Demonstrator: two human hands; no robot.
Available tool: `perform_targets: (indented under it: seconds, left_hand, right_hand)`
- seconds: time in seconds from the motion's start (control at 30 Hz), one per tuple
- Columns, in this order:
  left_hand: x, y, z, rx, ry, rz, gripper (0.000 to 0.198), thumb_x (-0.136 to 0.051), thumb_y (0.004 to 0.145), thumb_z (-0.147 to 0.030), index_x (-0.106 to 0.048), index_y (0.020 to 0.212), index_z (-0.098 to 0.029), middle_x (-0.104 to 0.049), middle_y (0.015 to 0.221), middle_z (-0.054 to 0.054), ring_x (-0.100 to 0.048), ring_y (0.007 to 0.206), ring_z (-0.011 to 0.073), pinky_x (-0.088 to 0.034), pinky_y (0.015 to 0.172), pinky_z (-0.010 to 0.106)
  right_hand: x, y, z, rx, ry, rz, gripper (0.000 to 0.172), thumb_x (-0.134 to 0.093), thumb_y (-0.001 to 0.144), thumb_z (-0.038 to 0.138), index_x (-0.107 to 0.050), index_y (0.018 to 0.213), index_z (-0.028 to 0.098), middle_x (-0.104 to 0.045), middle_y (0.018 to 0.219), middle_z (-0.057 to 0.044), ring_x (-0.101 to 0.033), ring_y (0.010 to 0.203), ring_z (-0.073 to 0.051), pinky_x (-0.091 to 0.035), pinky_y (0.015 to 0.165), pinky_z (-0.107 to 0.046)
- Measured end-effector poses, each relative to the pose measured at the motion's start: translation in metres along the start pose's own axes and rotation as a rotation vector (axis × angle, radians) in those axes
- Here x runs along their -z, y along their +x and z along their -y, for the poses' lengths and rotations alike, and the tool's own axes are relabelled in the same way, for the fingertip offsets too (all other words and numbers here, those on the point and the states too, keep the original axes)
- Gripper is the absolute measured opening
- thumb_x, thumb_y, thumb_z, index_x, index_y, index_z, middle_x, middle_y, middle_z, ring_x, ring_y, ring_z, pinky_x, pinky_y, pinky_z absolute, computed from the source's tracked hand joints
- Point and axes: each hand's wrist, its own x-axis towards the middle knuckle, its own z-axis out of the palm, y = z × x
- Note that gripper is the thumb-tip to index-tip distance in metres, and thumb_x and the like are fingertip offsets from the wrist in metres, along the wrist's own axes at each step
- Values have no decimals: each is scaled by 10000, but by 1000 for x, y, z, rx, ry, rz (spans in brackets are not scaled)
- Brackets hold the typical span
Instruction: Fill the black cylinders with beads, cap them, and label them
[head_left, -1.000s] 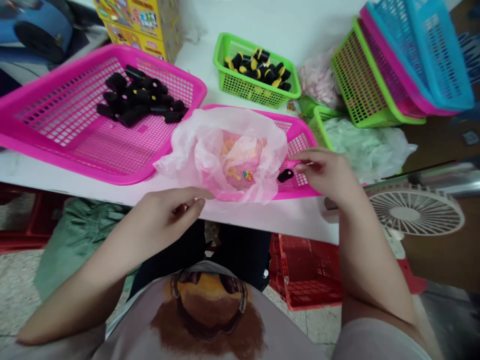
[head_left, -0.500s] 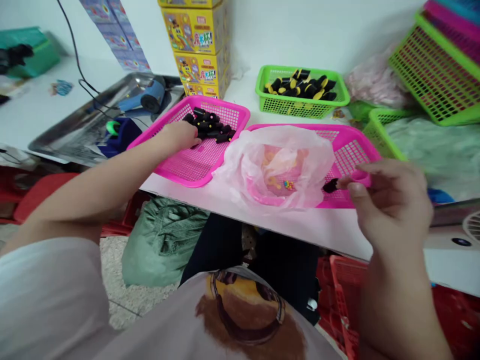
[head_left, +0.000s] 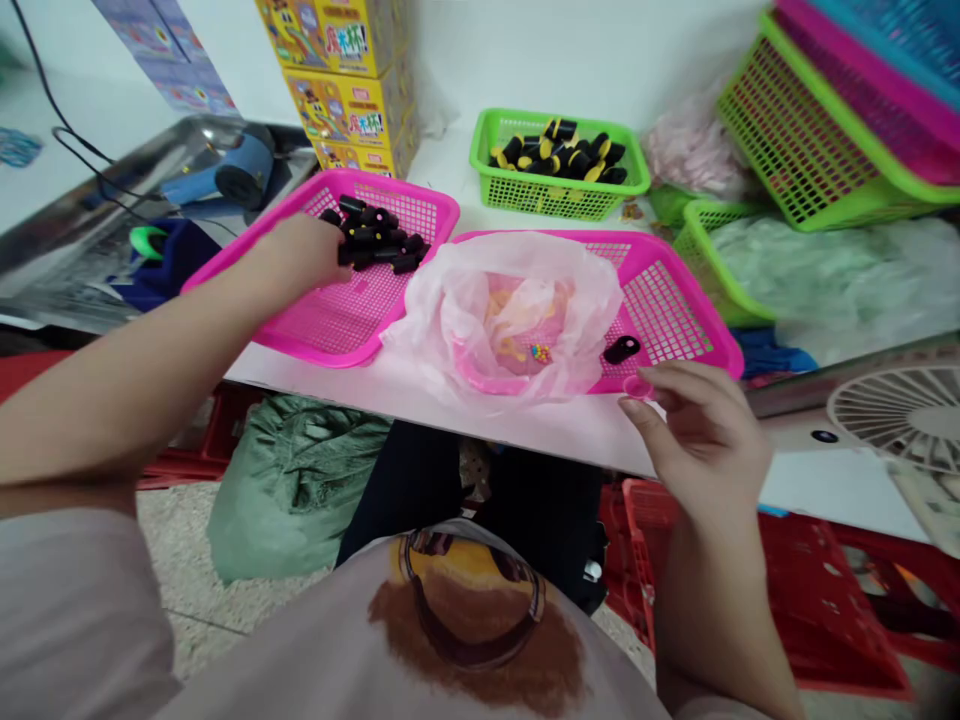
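Note:
My left hand (head_left: 304, 250) reaches into the left pink basket (head_left: 352, 345), at a heap of small black cylinders (head_left: 375, 236), some with yellow dots. Its fingertips are hidden behind the hand. My right hand (head_left: 705, 425) is closed in a pinch on a small pink ring (head_left: 639, 387), at the near edge of the right pink basket (head_left: 712, 340). A single black cylinder (head_left: 622, 349) lies in that basket, apart from my fingers. Left of it, a crumpled translucent plastic bag (head_left: 427, 310) sits open, with yellow pieces (head_left: 512, 348) and tiny coloured beads (head_left: 540, 352) inside.
Behind stands a green basket (head_left: 559, 195) of black and yellow pieces, beside stacked yellow boxes (head_left: 337, 105). A metal tray (head_left: 60, 235) with a blue tool (head_left: 240, 172) lies at left. At right are tilted stacked baskets (head_left: 810, 130) and a fan (head_left: 907, 415).
My right hand has drawn back towards me, and the black cylinder by its fingertips now lies apart in the right basket. My left hand stays at the heap. The view has shifted right.

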Motion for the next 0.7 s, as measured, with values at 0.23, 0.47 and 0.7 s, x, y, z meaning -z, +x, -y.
perform_targets:
  seconds: [0.23,0.47,0.7]
  left_hand:
    - [32,-168,-86,-204,-373,-111,367,-691,1019,-371,-661,1361,-243,-780,1112,3,-758,811,126,-650,794,249]
    - [-52,-192,-107,-148,-570,196,323,-725,961,-188,-678,1276,-243,-823,1150,33,-826,988,216,-671,929,327]
    - [-81,-179,-96,-180,-641,127,277,-714,937,-156,-665,1203,-214,-800,1160,63,-812,917,194,-668,866,315]
  right_hand:
    - [3,8,-5,-18,-26,-7,372,-863,891,164,-837,1186,389,-775,1122,-31,-764,1039,-231,-691,824,-394]
    - [4,59,-10,-26,-289,317,204,-755,989,348,-821,1181,323,-831,1171,-59,-786,902,-242,-693,868,-462]
    - [-38,141,-61,85,-524,1087,329,-597,916,117,-815,1132,234,-820,1242,-131,-778,1126,-305,-617,1030,-480]
